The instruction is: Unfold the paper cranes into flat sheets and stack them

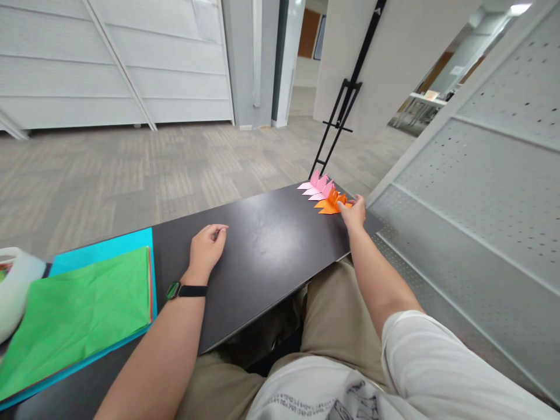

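Pink folded paper pieces (318, 186) stand in a row at the far right corner of the dark table, and orange folded pieces (329, 204) continue the row toward me. At the near end of the orange ones is my right hand (355, 211), its thumb and fingers closed around an orange folded piece. My left hand (207, 247) rests curled on the left-middle of the table, thumb against the fingers, with nothing visible in it. A dark watch is on the left wrist.
On the dark table (271, 233), green paper sheets (87, 315) lie over a blue sheet (105, 242) at the left. A white container (17, 286) stands at the far left. A perforated grey panel (481, 192) borders the right side; a black stand (339, 122) is beyond the table.
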The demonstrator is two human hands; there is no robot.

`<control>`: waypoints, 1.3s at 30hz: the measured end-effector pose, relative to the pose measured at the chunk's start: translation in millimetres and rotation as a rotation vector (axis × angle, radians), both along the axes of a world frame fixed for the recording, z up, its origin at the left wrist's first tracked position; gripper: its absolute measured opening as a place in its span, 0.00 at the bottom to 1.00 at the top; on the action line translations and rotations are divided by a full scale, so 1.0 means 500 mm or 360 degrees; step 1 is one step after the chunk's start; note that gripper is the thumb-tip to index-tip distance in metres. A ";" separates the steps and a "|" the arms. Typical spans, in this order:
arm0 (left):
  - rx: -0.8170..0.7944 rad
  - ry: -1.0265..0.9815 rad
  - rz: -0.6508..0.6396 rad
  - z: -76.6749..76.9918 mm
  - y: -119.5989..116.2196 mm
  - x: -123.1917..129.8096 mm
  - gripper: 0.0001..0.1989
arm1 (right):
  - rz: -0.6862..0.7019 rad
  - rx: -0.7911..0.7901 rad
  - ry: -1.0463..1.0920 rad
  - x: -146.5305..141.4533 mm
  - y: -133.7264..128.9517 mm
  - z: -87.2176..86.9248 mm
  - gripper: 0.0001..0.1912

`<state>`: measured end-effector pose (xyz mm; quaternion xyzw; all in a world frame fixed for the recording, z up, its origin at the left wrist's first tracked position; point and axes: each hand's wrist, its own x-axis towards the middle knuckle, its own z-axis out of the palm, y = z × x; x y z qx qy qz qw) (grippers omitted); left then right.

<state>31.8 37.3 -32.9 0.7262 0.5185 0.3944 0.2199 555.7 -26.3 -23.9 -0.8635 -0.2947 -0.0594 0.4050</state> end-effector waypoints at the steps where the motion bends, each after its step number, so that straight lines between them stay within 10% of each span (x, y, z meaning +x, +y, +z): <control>1: -0.0010 -0.0002 0.0004 0.000 0.001 0.000 0.15 | -0.0019 -0.0048 0.0066 -0.002 -0.001 -0.003 0.32; 5: 0.0000 -0.0035 -0.0015 0.002 -0.004 0.001 0.15 | -0.0095 -0.0011 0.0153 -0.023 -0.022 0.000 0.12; 11: 0.0084 -0.0066 -0.0127 0.008 -0.016 0.008 0.13 | 0.0033 0.0147 0.0001 -0.131 -0.075 0.001 0.13; 23: -0.0150 -0.0889 -0.0209 0.017 0.004 -0.010 0.21 | 0.2195 0.0218 0.0453 -0.630 0.160 0.022 0.10; 29: -0.0346 -0.1010 -0.0212 0.006 0.016 -0.007 0.16 | 0.2257 0.0239 0.0480 -0.655 0.159 -0.016 0.09; 39: -0.0601 -0.1398 -0.0294 0.021 -0.005 0.011 0.19 | 0.2242 0.0485 0.0578 -0.624 0.131 0.024 0.12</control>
